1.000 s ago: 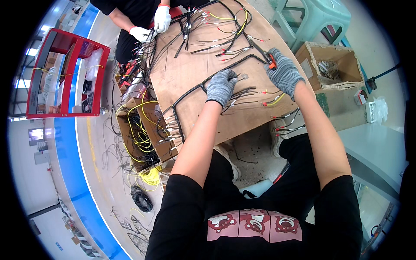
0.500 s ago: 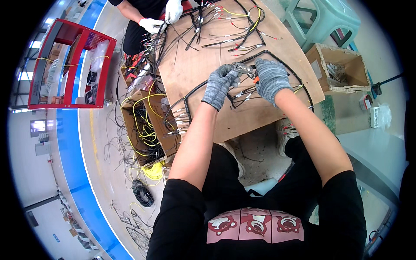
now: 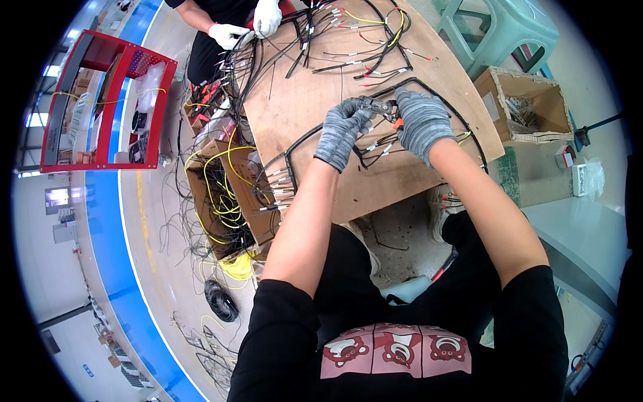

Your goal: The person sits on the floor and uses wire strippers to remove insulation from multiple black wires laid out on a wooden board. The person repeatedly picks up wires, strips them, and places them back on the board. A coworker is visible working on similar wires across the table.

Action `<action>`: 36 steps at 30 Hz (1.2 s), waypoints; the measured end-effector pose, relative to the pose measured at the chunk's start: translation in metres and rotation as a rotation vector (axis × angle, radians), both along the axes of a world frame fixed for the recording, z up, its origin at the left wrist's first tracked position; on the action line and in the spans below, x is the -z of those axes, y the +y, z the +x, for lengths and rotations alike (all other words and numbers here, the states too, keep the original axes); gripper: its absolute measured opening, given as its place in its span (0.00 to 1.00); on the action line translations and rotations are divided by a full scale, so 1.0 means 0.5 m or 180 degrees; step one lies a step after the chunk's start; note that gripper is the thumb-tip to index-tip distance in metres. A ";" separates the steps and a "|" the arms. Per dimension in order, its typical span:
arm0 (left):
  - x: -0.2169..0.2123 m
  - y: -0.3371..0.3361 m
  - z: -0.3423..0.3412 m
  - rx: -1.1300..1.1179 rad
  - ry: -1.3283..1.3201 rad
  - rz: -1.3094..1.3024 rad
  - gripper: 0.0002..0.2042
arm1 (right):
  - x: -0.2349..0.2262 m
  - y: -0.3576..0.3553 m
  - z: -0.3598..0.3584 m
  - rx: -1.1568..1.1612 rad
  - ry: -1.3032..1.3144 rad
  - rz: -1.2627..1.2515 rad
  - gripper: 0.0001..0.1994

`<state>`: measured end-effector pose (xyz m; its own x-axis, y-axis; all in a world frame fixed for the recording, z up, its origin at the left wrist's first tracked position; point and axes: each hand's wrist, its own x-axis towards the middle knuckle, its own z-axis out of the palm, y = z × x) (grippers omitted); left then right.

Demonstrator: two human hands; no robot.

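Both of my hands wear grey knitted gloves and meet over a wooden board. My right hand (image 3: pixel 423 124) is wrapped round a pair of pliers (image 3: pixel 384 107), whose metal jaws point toward the other hand; a bit of orange handle shows below the fingers. My left hand (image 3: pixel 343 132) is closed in a pinch by the jaws. What it pinches is too small to make out, probably a thin wire end. Around and beneath both hands lies a black wire harness (image 3: pixel 443 100), with several branches ending in white-tagged leads (image 3: pixel 383 146).
Across the board (image 3: pixel 429 50), a co-worker's white-gloved hands (image 3: pixel 266 19) handle black wires. To the left stand cardboard boxes (image 3: pixel 224 201) of yellow and black wire, a black coil (image 3: pixel 221 300) and a red rack (image 3: pixel 107 100). At right are green stools (image 3: pixel 512 30) and a carton (image 3: pixel 529 110).
My hands stay close together with the pliers between them, barely shifted. The co-worker's left-hand glove in view has moved slightly.
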<state>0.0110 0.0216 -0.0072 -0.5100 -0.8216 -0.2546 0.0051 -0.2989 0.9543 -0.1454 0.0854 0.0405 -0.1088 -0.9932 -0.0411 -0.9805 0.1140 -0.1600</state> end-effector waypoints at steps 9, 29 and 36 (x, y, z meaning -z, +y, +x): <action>0.004 0.000 -0.006 -0.0029 -0.0046 0.0060 0.06 | -0.006 0.004 -0.012 -0.0034 -0.0177 0.0245 0.14; 0.012 0.003 -0.016 -0.0088 -0.0084 -0.0031 0.04 | -0.008 -0.001 -0.014 0.0193 -0.0355 0.0610 0.11; 0.003 0.001 -0.025 -0.0059 -0.0047 -0.0394 0.04 | 0.049 -0.001 -0.045 0.0048 -0.1956 0.0802 0.11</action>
<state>-0.0013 0.0222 -0.0089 -0.4913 -0.8565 -0.1578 -0.0047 -0.1786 0.9839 -0.1680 0.0852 0.0160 -0.0052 -0.9436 -0.3310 -0.7175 0.2341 -0.6561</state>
